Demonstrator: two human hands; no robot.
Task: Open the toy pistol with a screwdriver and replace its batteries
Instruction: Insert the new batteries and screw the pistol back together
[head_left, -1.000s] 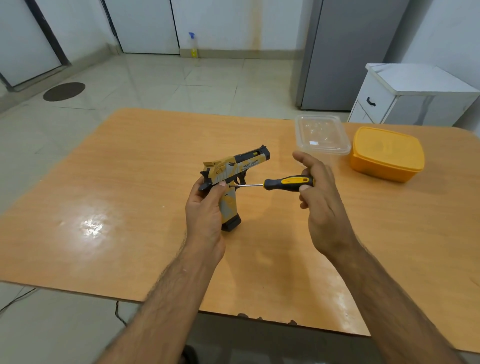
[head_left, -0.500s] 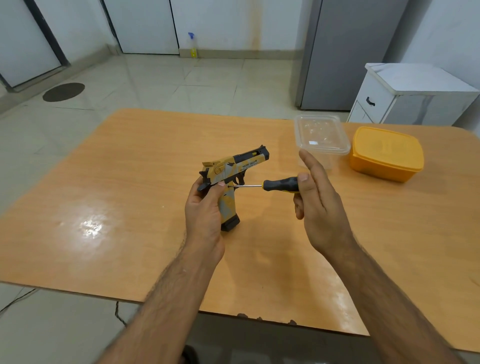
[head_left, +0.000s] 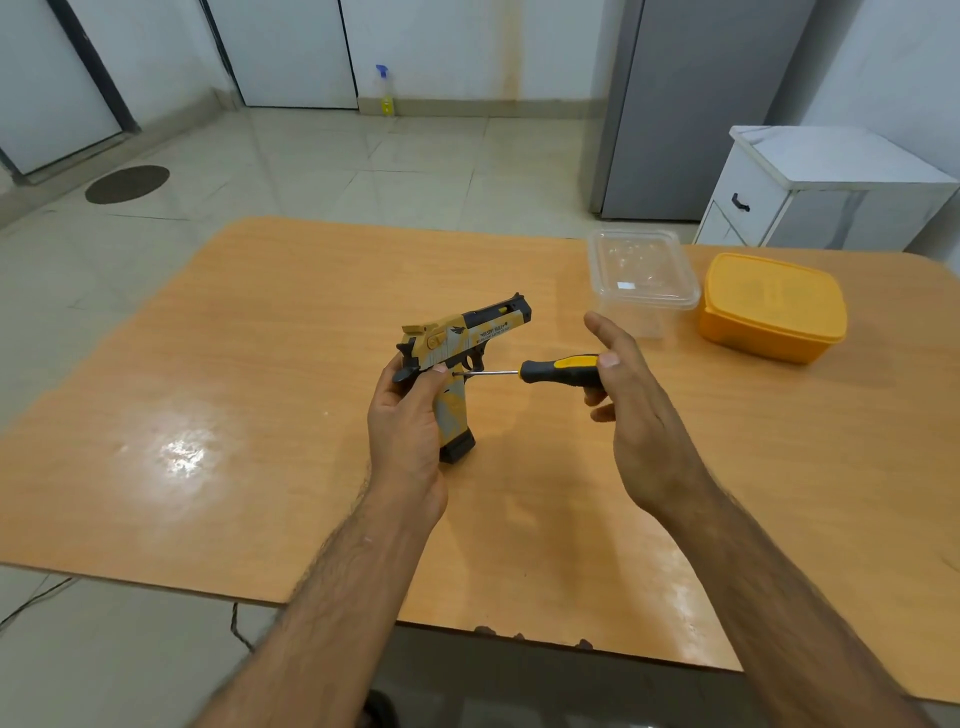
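Note:
My left hand (head_left: 408, 421) grips the yellow, grey and black toy pistol (head_left: 467, 338) by its handle, upright above the wooden table (head_left: 260, 364), barrel pointing right and away. My right hand (head_left: 631, 410) holds a black and yellow screwdriver (head_left: 558, 370) between thumb and fingertips, the other fingers spread. The screwdriver lies level, and its metal tip touches the pistol's side just above the grip, by my left thumb. The screw itself is too small to make out.
A clear plastic container (head_left: 641, 275) and an orange lidded box (head_left: 771, 306) stand at the table's far right. Beyond the table are a white cabinet (head_left: 826, 192), a grey fridge (head_left: 691, 104) and a spray bottle (head_left: 385, 91) on the floor.
My right hand's fingers have shifted on the screwdriver handle, rolling it between thumb and fingertips. The pistol and my left hand have stayed in place.

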